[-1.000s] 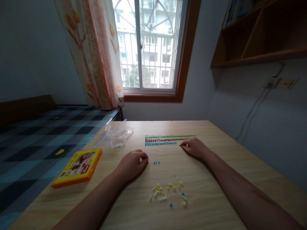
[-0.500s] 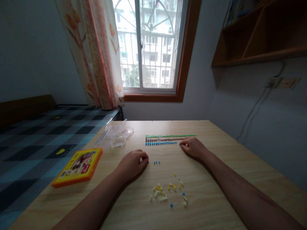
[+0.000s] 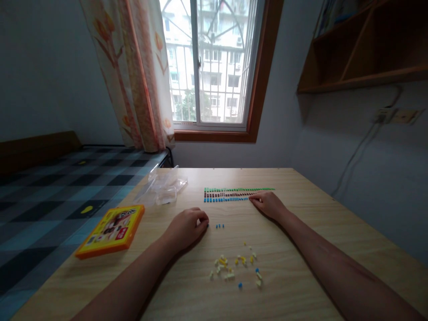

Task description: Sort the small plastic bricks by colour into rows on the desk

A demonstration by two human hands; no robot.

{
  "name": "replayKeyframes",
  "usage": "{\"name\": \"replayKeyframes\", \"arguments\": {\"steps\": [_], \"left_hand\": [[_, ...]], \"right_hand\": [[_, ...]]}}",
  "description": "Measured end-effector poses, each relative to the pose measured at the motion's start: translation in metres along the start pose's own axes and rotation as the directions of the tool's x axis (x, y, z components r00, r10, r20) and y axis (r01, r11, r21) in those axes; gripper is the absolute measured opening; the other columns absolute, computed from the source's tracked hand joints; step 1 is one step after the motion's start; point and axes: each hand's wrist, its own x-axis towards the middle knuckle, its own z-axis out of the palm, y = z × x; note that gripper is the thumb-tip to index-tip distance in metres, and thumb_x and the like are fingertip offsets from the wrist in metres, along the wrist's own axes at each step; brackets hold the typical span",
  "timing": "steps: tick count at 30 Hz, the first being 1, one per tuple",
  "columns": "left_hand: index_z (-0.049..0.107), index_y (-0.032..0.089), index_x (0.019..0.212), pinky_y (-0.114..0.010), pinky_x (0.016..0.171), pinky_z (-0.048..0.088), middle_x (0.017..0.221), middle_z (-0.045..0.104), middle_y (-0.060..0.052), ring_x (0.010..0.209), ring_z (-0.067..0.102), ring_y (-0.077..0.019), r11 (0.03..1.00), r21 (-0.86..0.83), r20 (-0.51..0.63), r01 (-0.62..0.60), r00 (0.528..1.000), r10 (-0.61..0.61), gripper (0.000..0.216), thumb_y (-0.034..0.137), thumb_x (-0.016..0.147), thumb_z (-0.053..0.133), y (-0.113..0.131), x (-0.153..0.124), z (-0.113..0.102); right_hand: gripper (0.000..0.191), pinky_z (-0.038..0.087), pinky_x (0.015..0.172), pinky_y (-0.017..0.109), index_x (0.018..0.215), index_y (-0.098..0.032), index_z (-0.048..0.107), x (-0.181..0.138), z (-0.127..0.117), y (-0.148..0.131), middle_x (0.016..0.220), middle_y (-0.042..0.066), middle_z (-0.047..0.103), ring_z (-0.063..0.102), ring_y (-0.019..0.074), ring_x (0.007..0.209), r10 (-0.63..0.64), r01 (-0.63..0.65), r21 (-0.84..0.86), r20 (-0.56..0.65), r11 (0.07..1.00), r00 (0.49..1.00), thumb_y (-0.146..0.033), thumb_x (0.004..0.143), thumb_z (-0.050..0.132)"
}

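My right hand point(image 3: 269, 205) is pinched at the right end of the row of tiny blue bricks point(image 3: 227, 199), fingertips closed over a small blue brick that they mostly hide. Behind that row lie a row of brown bricks point(image 3: 230, 195) and a row of green bricks point(image 3: 234, 190). My left hand point(image 3: 189, 226) rests on the table with thumb and fingers together. A small dark-blue brick point(image 3: 207, 225) shows at its fingertips. Just right of it stand a few loose blue bricks point(image 3: 220, 226).
Pale and yellow bricks point(image 3: 230, 267) lie scattered near the front of the wooden table point(image 3: 287, 276), with a blue brick point(image 3: 240, 285) among them. At left are a yellow-orange box point(image 3: 110, 232) and clear plastic trays point(image 3: 163, 187). A checked bed point(image 3: 43, 200) adjoins the left side.
My right hand has shifted slightly left and farther back, bringing its fingertips against the end of the blue row. The left hand keeps its pose; the view has moved a little.
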Motion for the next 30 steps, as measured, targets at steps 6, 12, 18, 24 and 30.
{"name": "replayKeyframes", "arguments": {"steps": [6,12,18,24,30], "left_hand": [[0.073,0.021,0.084,-0.025,0.068,0.044,0.088,0.069,-0.004,0.076,0.061,-0.0162,1.000,0.000,0.000,-0.006,1.000,0.006,0.023,0.028,0.086,0.051,0.001,0.000,0.000],[0.073,0.020,0.084,-0.026,0.068,0.044,0.089,0.069,-0.005,0.075,0.060,-0.0161,1.000,0.002,0.000,0.014,1.000,-0.014,0.023,0.028,0.085,0.052,0.002,0.001,-0.001],[0.072,0.020,0.083,-0.026,0.069,0.044,0.087,0.069,-0.005,0.076,0.060,-0.0162,1.000,0.004,-0.013,0.010,1.000,-0.010,0.023,0.028,0.086,0.051,0.002,0.001,-0.001],[0.070,0.018,0.081,-0.029,0.075,0.045,0.088,0.069,-0.007,0.079,0.061,-0.0183,0.993,0.046,-0.110,0.111,0.988,-0.105,0.019,0.023,0.083,0.052,0.000,0.002,-0.004],[0.073,0.021,0.085,-0.026,0.072,0.046,0.088,0.070,-0.004,0.078,0.062,-0.0172,0.999,0.022,-0.051,0.032,0.998,-0.031,0.024,0.015,0.075,0.051,0.003,0.000,-0.005]], "right_hand": [[0.025,0.051,0.085,0.028,0.099,-0.022,0.078,0.000,0.001,0.002,0.101,0.006,0.076,0.069,0.0200,0.091,0.033,-0.032,0.022,-0.032,0.999,0.999,-0.025,0.087,0.055],[0.025,0.051,0.083,0.028,0.094,-0.023,0.079,0.000,0.001,-0.001,0.099,0.005,0.076,0.069,0.0193,0.089,-0.011,0.011,-0.001,-0.007,1.000,1.000,-0.026,0.090,0.054],[0.024,0.050,0.080,0.026,0.098,-0.021,0.077,-0.001,-0.004,-0.005,0.098,0.005,0.076,0.068,0.0184,0.086,0.000,0.001,0.010,-0.059,1.000,0.998,-0.024,0.088,0.055],[0.024,0.048,0.071,0.026,0.098,-0.023,0.077,-0.007,-0.006,-0.045,0.094,0.005,0.073,0.064,0.0149,0.071,-0.072,0.073,0.013,-0.091,0.997,0.993,-0.022,0.087,0.055],[0.021,0.046,0.069,0.023,0.091,-0.022,0.076,-0.021,0.003,-0.104,0.087,0.005,0.071,0.062,0.0135,0.073,-0.314,0.308,0.173,0.008,0.935,0.949,-0.020,0.087,0.056]]}}
